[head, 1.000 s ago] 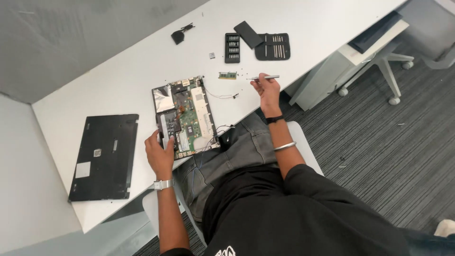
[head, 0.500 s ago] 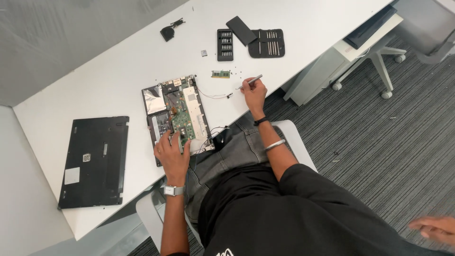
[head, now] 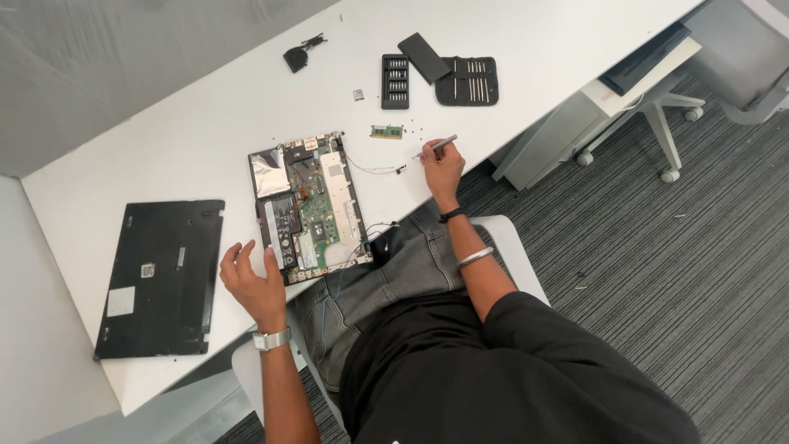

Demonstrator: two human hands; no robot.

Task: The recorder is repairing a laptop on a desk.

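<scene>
**Two hands at an opened laptop**

Two hands worked at a white table (head: 205, 123). The right hand (head: 442, 163) pinched a slim screwdriver (head: 436, 146); the left hand (head: 251, 275) hovered, fingers spread, beside the opened laptop (head: 311, 205). Its exposed boards looked fragile, best gripped by the frame edges.

Black laptop cover (head: 160, 275) far left; bit holder (head: 395, 81), tool pouch (head: 468, 80), small fan (head: 296, 57) up top; office chair (head: 699, 90) on carpet.
</scene>
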